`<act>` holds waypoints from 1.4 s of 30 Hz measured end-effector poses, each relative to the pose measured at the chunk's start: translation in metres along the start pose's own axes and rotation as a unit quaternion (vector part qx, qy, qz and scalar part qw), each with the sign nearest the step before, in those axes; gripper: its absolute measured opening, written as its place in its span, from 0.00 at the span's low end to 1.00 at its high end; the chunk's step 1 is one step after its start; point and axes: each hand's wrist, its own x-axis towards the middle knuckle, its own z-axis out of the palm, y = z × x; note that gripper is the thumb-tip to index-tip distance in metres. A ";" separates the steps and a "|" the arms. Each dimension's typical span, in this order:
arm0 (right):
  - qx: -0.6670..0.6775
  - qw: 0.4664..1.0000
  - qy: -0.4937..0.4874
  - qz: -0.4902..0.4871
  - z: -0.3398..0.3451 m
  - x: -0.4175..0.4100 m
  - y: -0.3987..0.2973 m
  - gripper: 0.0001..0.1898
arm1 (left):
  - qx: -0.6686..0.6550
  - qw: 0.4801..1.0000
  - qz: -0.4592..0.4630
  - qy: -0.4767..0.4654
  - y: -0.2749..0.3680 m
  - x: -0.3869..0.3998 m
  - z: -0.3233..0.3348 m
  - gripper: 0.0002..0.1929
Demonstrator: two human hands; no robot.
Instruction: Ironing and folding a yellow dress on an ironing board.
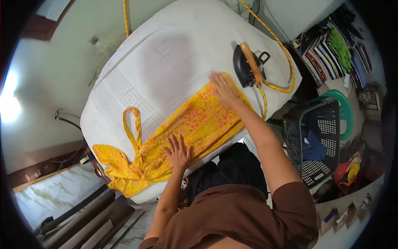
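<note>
A yellow garment with a pink floral print [199, 118] lies folded lengthwise across a white cloth-covered ironing table [118, 77]. My left hand [179, 152] rests on its middle with the fingers apart. Near the garment's far right end, my right hand [224, 90] lies on the fabric, its fingers slightly blurred. At the left the cloth bunches up, and a loop of the same fabric [133, 124] sticks out onto the table. Just right of my right hand, an electric iron with a wooden handle [251, 63] sits on the cover, touched by neither hand.
A yellow cord [292, 67] curves from the iron around the table's right side. Beyond that edge stand a black plastic basket [295, 140] holding dark blue cloth [314, 149] and a green plastic chair [346, 115]. Stacked folded clothes [326, 56] fill the upper right. A wall [77, 62] borders the left.
</note>
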 end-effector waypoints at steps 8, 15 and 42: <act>0.054 0.998 0.033 -0.014 -0.065 -0.048 -0.032 0.25 | -0.091 0.966 0.233 -0.071 0.100 0.050 0.002 0.37; 0.062 0.994 -0.012 0.090 -0.072 -0.190 -0.033 0.27 | -0.111 0.936 0.319 0.095 0.172 0.135 0.017 0.30; 0.011 0.990 0.111 0.083 -0.043 -0.072 -0.017 0.14 | -0.646 0.762 -0.032 0.028 0.133 0.194 -0.141 0.18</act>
